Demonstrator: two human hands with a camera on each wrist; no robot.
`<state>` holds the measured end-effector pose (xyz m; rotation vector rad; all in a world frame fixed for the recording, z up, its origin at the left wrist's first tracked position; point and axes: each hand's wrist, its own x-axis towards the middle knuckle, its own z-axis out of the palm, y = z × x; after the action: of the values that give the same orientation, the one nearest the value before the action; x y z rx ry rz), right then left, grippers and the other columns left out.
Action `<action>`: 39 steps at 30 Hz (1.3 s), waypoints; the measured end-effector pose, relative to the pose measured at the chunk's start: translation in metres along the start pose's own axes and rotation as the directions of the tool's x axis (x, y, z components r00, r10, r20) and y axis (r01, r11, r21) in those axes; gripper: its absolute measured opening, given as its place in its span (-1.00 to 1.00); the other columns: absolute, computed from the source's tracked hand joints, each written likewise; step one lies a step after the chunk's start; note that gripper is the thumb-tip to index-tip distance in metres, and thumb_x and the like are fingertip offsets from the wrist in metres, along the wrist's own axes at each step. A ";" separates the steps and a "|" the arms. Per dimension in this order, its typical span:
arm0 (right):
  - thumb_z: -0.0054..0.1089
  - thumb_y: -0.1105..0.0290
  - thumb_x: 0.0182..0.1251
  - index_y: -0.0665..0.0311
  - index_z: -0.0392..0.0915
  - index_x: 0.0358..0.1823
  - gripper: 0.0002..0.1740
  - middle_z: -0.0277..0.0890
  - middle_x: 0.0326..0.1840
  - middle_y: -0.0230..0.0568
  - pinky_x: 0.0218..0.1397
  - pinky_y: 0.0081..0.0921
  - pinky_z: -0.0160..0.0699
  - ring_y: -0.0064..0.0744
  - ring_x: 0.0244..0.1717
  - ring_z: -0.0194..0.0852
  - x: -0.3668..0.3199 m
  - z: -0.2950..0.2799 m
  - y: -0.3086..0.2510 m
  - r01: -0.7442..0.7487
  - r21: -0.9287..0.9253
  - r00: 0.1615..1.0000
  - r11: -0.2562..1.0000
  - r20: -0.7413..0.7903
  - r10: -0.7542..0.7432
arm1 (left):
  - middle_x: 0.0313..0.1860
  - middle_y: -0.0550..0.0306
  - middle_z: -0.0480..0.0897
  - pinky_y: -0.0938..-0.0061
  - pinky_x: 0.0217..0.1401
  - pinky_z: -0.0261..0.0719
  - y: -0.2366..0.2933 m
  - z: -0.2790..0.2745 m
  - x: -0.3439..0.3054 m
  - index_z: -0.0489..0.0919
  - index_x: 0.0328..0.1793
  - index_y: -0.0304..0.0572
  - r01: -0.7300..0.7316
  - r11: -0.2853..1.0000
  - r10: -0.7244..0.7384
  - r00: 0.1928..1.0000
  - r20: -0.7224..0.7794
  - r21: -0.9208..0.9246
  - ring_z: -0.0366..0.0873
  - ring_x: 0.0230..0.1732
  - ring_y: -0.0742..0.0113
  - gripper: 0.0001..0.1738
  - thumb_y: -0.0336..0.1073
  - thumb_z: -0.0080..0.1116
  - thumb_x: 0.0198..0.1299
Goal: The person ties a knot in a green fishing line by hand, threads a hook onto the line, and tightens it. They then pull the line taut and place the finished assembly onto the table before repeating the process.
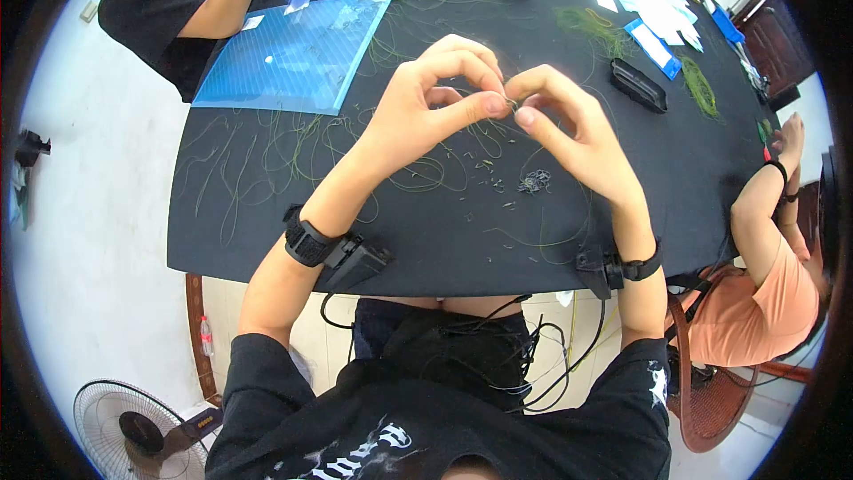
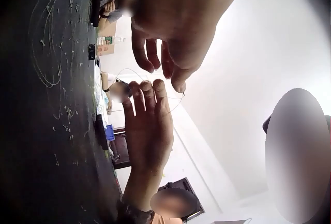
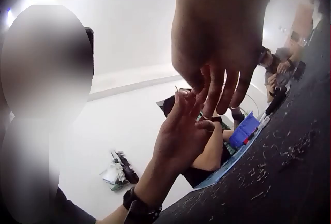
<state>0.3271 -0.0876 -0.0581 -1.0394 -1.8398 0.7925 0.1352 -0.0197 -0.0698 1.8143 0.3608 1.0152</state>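
Observation:
Above the black table (image 1: 426, 253), both hands meet at their fingertips. The left hand (image 1: 425, 102) pinches a small thin piece, perhaps a hook, between thumb and index finger. The right hand (image 1: 573, 129) pinches the fine line beside it with thumb and index finger. In the left wrist view a thin line (image 2: 177, 106) loops around the fingertips, and a small dark tip shows at the left thumb. The right wrist view shows a short thin piece (image 3: 177, 89) standing up from the left fingertips. Exactly how line and piece join is too small to tell.
Below the hands lie a pile of small metal pieces (image 1: 534, 181) and loose green line (image 1: 418, 173). A blue folder (image 1: 293, 58) lies at the back left, a black tray (image 1: 638, 85) at the right. Other people sit at both sides. A fan (image 1: 142, 431) stands lower left.

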 end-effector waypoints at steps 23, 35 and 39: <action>0.00 0.34 0.38 0.37 0.52 -0.04 -0.73 0.56 -0.07 -0.14 0.11 -0.42 0.46 -0.36 -0.01 0.50 0.004 0.011 0.005 0.001 0.530 1.000 0.848 -0.010 0.005 | -0.26 0.20 0.43 0.60 -0.11 0.38 0.153 -0.136 -0.087 0.44 -0.37 -0.21 0.197 0.651 -0.211 0.975 -0.075 0.733 0.39 -0.23 0.49 -0.89 -0.43 0.16 0.12; -0.03 0.36 0.39 0.35 0.51 -0.18 -0.79 0.50 -0.34 -0.29 -0.13 -0.55 0.44 -0.53 -0.28 0.46 0.004 0.009 0.009 -0.068 0.530 0.992 0.845 -0.057 0.115 | -0.41 0.09 0.51 0.31 -0.20 0.48 0.237 -0.339 -0.151 0.49 -0.57 -0.17 0.150 -0.496 -0.464 0.787 -0.406 0.856 0.48 -0.20 0.11 -0.85 -0.46 0.28 -0.23; -0.05 0.36 0.40 0.35 0.51 -0.19 -0.79 0.49 -0.38 -0.32 -0.16 -0.58 0.43 -0.56 -0.29 0.45 0.006 0.009 0.009 -0.093 0.472 0.991 0.877 -0.045 0.130 | -0.46 0.07 0.50 0.26 -0.20 0.50 0.158 -0.383 -0.142 0.49 -0.62 -0.10 -0.060 -0.560 -0.502 0.818 -0.281 0.827 0.48 -0.20 0.08 -0.88 -0.40 0.24 -0.28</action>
<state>0.3206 -0.0792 -0.0674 -0.8467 -1.4267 1.1824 -0.2768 0.0504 0.0605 3.0217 2.0440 -0.7410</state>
